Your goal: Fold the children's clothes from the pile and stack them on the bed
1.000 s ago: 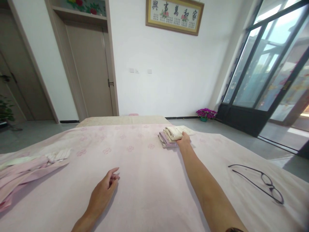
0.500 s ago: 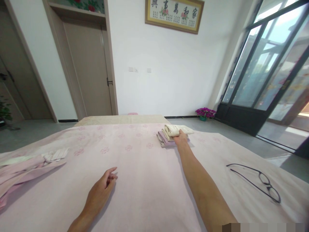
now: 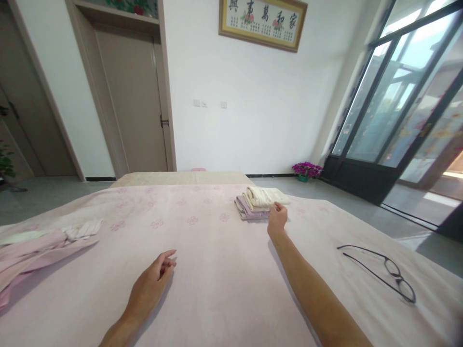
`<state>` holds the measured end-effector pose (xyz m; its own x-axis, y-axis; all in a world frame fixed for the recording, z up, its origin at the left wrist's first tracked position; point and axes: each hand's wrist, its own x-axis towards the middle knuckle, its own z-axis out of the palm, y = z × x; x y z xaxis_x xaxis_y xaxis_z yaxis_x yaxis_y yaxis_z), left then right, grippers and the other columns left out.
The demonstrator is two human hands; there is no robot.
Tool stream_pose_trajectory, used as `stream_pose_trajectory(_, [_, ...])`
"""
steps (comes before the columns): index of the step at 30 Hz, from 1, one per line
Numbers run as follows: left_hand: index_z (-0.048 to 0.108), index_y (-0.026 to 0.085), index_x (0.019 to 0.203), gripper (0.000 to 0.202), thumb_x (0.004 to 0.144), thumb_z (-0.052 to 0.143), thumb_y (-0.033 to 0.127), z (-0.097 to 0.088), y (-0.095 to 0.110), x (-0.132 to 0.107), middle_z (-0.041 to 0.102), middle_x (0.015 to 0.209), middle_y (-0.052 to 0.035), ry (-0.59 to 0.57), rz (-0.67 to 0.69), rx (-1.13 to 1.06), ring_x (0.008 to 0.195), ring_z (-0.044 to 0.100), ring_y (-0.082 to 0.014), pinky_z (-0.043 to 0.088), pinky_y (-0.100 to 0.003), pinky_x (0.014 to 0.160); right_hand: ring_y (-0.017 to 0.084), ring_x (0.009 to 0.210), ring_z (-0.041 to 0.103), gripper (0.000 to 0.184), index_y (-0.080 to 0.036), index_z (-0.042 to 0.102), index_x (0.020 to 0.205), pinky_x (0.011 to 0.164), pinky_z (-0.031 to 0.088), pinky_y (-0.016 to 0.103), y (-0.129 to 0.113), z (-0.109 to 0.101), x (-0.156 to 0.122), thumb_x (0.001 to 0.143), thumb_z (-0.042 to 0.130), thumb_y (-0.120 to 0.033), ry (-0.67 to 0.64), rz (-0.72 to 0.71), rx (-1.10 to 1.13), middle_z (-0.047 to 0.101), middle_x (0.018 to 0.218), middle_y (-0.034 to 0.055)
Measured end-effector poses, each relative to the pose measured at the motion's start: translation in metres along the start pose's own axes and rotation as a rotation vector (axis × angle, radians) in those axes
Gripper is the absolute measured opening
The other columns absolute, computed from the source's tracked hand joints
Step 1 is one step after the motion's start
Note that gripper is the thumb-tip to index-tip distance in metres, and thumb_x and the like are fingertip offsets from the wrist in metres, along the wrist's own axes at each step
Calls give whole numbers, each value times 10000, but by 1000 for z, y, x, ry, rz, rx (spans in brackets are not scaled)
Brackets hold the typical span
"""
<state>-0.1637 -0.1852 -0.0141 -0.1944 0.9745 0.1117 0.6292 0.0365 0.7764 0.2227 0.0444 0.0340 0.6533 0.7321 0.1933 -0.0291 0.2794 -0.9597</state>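
At the far side of the bed stands a stack of folded cloths: a cream one (image 3: 265,195) on top and a mauve one (image 3: 248,207) lower down. My right hand (image 3: 277,218) is at the front edge of this stack, fingers curled together against the cream cloth's near edge. Whether a bit of cloth is pinched between them is hidden. My left hand (image 3: 152,279) rests over the pink bed sheet (image 3: 213,284), index finger stretched out, the others loosely bent, with nothing in it.
Black-framed glasses (image 3: 394,274) lie unfolded at the right. Loose pink and white clothes (image 3: 47,250) lie at the left edge. Beyond the bed are a door (image 3: 128,101), a white wall, a pot of purple flowers (image 3: 306,169) and a glass door (image 3: 372,115).
My right hand has drawn back from the top cream cloth to the stack's near edge, its fingers now curled together. The stack and my left hand stay in place.
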Motion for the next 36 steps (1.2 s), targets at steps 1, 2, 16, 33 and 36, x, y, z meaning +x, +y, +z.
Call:
stream_pose_trajectory(1, [527,254,1277,441,870,456,409,0,1,0,671,1080,-28,0,1,3,919,643,-183,465,-281,787,164,778,532,347,-187,593,1049,800,464,320,-5,1,0,711,579,-262,-6,-76,-62,591,873,16])
stream_pose_trajectory(2, [538,253,1270,439,866,460,407,0,1,0,675,1079,-28,2,3,3,920,645,-184,467,-280,786,181,861,538,345,-190,602,1066,878,438,340,-11,4,1,730,561,-260,-24,-172,-164,606,941,36])
stream_pose_trajectory(16, [597,254,1221,394,871,471,386,0,3,0,701,1104,-31,0,19,5,1006,654,-200,478,-300,854,336,1165,426,474,-167,594,1254,979,321,492,-40,75,19,833,573,-384,-298,-532,-1239,535,1221,180])
stream_pose_trajectory(33, [680,247,1059,322,849,475,381,-4,13,-1,706,1066,-34,-5,42,22,977,650,-218,478,-313,864,249,1326,371,350,-262,616,1234,1126,198,470,-16,81,40,931,453,-330,-566,-543,-1150,555,1363,52])
stream_pose_trajectory(36, [677,251,1062,318,858,469,377,-4,13,-1,700,1076,-30,-13,46,33,981,643,-215,471,-311,865,290,1382,287,384,-269,606,1244,1129,98,579,-18,70,50,945,437,-440,-518,-539,-1129,495,1423,71])
